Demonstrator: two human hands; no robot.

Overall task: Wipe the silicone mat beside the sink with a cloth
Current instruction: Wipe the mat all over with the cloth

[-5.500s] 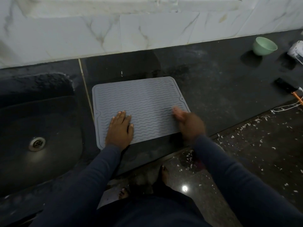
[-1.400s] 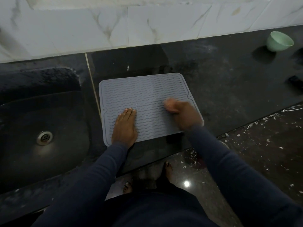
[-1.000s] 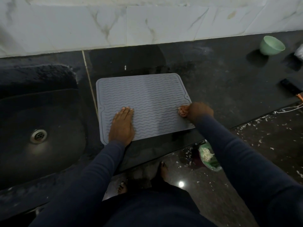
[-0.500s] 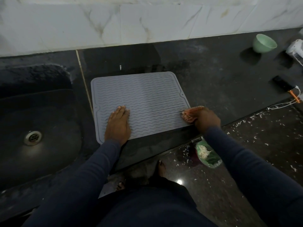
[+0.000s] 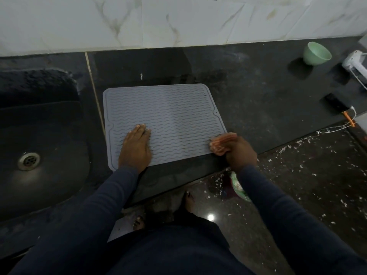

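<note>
A grey silicone mat (image 5: pixel 168 116) with wavy ridges lies flat on the black counter, just right of the dark sink (image 5: pixel 39 139). My left hand (image 5: pixel 136 148) rests flat on the mat's near left part, fingers together, holding nothing. My right hand (image 5: pixel 240 153) is shut on a bunched orange cloth (image 5: pixel 221 144) at the mat's near right corner. The cloth touches the mat's edge there and pokes out left of my fingers.
A mint green bowl (image 5: pixel 315 53) stands at the far right of the counter. Beside it are a white device (image 5: pixel 355 65), a black phone (image 5: pixel 336 103) and a white cable (image 5: pixel 335 128). White marble tiles (image 5: pixel 178 20) back the counter. A green-white bag (image 5: pixel 237 185) lies on the speckled floor.
My right hand has dragged the cloth from the mat's middle to its near right corner. My left hand has stayed pressed on the mat.
</note>
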